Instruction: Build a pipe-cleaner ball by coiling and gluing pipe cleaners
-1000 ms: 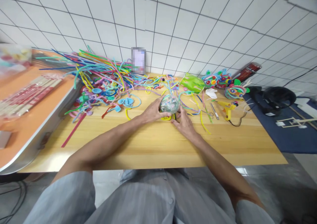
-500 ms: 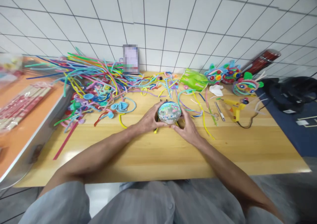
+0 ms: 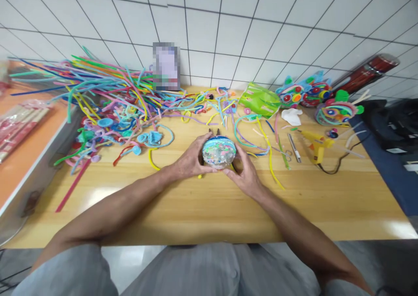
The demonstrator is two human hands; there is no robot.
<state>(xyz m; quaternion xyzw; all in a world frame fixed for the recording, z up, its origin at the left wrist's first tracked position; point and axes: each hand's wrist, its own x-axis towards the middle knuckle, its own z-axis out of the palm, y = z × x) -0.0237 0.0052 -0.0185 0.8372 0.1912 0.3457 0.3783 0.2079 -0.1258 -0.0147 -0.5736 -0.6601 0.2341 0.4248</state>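
A round, clear ball-like container (image 3: 218, 153) with colourful bits in it and blue strips along its upper edge is held between my two hands over the middle of the table. My left hand (image 3: 195, 156) curls around its left side, thumb toward the bottom. On the right side my right hand (image 3: 244, 169) grips it, fingers partly hidden behind it. Two dark tips of something stick up just beyond the ball. A bit of yellow pipe cleaner (image 3: 200, 176) shows below my left hand. Another yellow pipe cleaner (image 3: 271, 156) lies to the right.
A heap of pipe cleaners (image 3: 111, 95) spreads across the back left. Right of centre are a green packet (image 3: 259, 100), a white tissue (image 3: 291, 117), a utility knife (image 3: 294, 148) and a yellow glue gun (image 3: 316, 145). Decorated animal-like crafts (image 3: 338, 110) stand by a red flask (image 3: 369, 76).
The view has shifted and come a little closer. The ball has tipped slightly, so more of its blue upper edge shows. Both hands keep their hold on it.
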